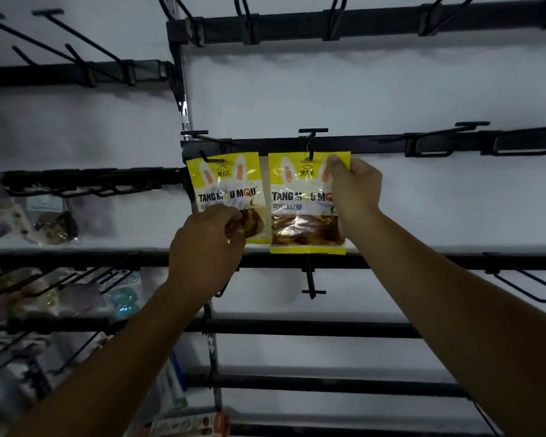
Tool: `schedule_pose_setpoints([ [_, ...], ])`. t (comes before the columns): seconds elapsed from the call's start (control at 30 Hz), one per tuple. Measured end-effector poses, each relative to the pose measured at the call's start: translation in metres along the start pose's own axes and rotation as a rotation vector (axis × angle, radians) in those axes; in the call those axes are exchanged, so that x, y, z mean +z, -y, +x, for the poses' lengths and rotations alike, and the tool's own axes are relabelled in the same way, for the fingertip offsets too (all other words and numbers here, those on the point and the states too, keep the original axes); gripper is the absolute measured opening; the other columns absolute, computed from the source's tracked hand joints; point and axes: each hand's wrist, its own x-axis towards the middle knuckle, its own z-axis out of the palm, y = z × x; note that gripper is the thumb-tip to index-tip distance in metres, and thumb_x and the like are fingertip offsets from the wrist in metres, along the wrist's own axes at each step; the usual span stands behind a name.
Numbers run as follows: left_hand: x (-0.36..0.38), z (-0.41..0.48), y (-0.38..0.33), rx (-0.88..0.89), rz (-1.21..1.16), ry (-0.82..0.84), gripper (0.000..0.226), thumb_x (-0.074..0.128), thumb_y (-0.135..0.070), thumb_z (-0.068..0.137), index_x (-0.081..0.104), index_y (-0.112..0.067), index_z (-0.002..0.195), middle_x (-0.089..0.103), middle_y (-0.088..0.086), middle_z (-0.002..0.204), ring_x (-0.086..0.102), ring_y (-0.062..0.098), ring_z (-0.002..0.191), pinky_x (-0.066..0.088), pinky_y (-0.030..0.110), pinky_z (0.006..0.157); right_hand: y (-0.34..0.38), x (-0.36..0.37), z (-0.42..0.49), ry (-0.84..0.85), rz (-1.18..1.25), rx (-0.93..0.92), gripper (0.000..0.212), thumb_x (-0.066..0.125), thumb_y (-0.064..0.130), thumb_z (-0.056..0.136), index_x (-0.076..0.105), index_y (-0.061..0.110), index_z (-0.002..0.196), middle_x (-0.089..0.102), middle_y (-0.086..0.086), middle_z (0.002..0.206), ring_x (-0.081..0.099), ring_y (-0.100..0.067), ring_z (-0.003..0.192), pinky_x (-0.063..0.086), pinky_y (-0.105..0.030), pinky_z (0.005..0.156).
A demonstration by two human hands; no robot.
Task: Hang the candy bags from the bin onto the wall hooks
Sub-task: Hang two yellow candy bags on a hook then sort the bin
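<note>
Two yellow candy bags with rabbit ears printed on them hang side by side against the white wall. The left candy bag (pixel 226 187) hangs from a black hook (pixel 207 157) at its top corner, and my left hand (pixel 208 244) pinches its lower part. The right candy bag (pixel 300 197) has its top hole on the middle hook (pixel 311 146). My right hand (pixel 355 190) grips that bag's upper right edge, thumb near the top. The bin is out of view.
Black rails (pixel 391 146) cross the wall in rows, with bare hooks (pixel 438 134) to the right, above and below (pixel 311 279). Other packaged goods (pixel 54 222) hang dimly at the left. A box (pixel 189 424) sits near the bottom edge.
</note>
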Motion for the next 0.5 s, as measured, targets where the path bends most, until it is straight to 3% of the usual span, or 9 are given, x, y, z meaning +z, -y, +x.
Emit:
schedule_pose_setpoints([
  [0.3, 0.003, -0.007, -0.008, 0.073, 0.010, 0.013, 0.020, 0.065, -0.017, 0.087, 0.069, -0.022, 0.107, 0.069, -0.002, 0.108, 0.060, 0.023, 0.097, 0.044, 0.029, 0.074, -0.005, 0.000, 0.006, -0.029, -0.076, -0.039, 0.030, 0.061, 0.033, 0.090, 0.062, 0.019, 0.063, 0.057, 0.003, 0.062, 0.057, -0.013, 0.059, 0.042, -0.020, 0.048],
  [0.37, 0.004, -0.011, -0.009, 0.082, 0.010, 0.009, 0.021, 0.066, -0.016, 0.087, 0.069, -0.022, 0.107, 0.070, -0.003, 0.110, 0.060, 0.023, 0.099, 0.043, 0.029, 0.076, -0.006, -0.003, 0.005, -0.033, -0.140, -0.079, 0.023, 0.062, 0.033, 0.088, 0.067, 0.017, 0.071, 0.059, 0.008, 0.063, 0.056, -0.007, 0.057, 0.041, -0.022, 0.053],
  [0.43, 0.007, -0.012, -0.009, 0.097, -0.001, 0.005, 0.026, 0.068, -0.015, 0.085, 0.070, -0.021, 0.110, 0.070, -0.002, 0.115, 0.061, 0.025, 0.103, 0.049, 0.035, 0.084, -0.007, -0.009, 0.001, -0.009, -0.181, -0.122, 0.015, 0.064, 0.033, 0.087, 0.068, 0.019, 0.089, 0.064, 0.011, 0.078, 0.058, 0.004, 0.061, 0.042, -0.021, 0.058],
  [0.5, 0.010, -0.013, -0.008, 0.130, -0.003, 0.006, 0.029, 0.068, -0.014, 0.083, 0.070, -0.020, 0.111, 0.069, -0.002, 0.116, 0.061, 0.026, 0.106, 0.051, 0.040, 0.090, -0.010, -0.017, -0.005, 0.043, -0.237, -0.167, 0.021, 0.064, 0.034, 0.090, 0.063, 0.024, 0.108, 0.064, 0.015, 0.096, 0.056, 0.016, 0.067, 0.040, -0.014, 0.061],
])
